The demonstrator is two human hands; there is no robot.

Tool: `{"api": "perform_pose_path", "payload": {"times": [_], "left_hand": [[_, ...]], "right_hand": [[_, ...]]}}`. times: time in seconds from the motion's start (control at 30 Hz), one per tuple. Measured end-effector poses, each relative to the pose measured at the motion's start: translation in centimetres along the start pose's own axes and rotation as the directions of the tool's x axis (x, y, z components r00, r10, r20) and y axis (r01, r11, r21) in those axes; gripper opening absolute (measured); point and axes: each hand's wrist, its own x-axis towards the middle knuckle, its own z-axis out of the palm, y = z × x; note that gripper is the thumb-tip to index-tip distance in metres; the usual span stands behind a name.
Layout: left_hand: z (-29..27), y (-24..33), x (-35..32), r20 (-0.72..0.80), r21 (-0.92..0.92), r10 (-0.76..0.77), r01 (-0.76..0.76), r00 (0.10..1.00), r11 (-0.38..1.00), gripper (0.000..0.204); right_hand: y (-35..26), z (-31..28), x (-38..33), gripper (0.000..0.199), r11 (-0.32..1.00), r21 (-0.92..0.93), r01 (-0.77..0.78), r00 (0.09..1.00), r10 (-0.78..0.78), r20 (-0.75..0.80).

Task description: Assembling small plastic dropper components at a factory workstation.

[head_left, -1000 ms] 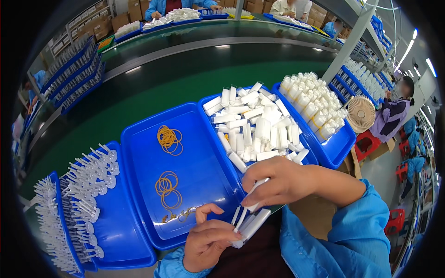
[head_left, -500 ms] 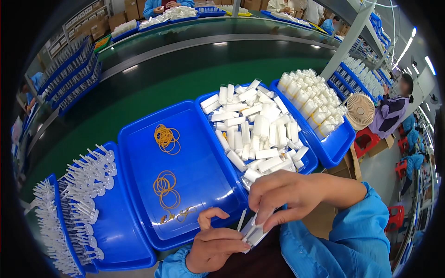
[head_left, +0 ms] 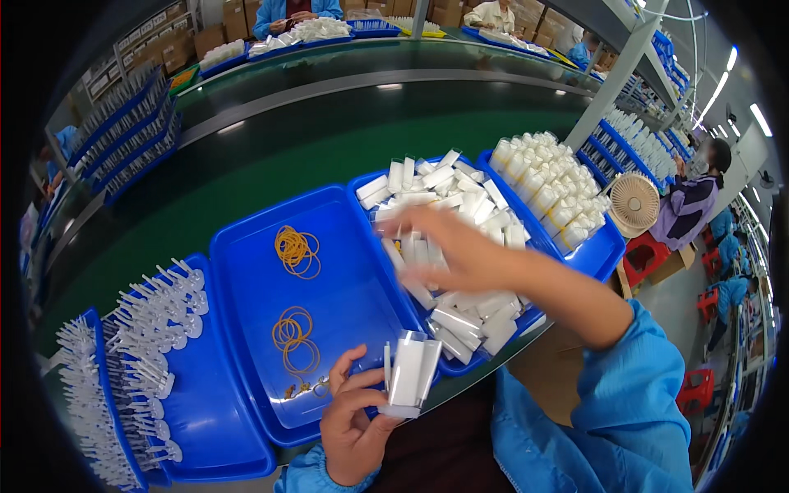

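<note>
Reaching out, the right hand (head_left: pixel 452 251) has let go of the clear-wrapped white bundle (head_left: pixel 411 371) and hangs blurred over the heap of white packets (head_left: pixel 493 197), at one o'clock from the left hand (head_left: pixel 355 427); whether it holds anything, I cannot tell; the left alone now grips the bundle's lower end, so its steadiness depends on that hold; rubber bands (head_left: pixel 297 252) lie toward eleven o'clock.

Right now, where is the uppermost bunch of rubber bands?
In the head view, left of centre, the bunch of rubber bands lies near the far end of the blue tray just left of the white packs.
</note>
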Motion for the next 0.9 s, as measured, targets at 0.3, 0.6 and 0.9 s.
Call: {"api": "perform_pose_path", "payload": {"times": [0.3,0.6,0.9], "left_hand": [[-0.3,1.1,-0.8,-0.195,-0.141,-0.057,0.030,0.979,0.990,0.024],[-0.4,0.9,0.3,-0.048,0.062,0.103,-0.100,0.993,0.993,0.011],[-0.3,0.9,0.7,0.065,0.127,0.146,-0.153,0.987,0.980,0.010]], "right_hand": [[9.3,-2.4,1.9,0.023,0.716,-0.664,-0.217,0.942,0.331,0.049],[-1.6,0.7,-0.8,0.065,0.447,0.808,-0.385,0.819,0.568,0.076],[-4.6,2.4,-3.0,0.042,0.015,0.915,-0.404,0.837,0.411,0.362]]}}
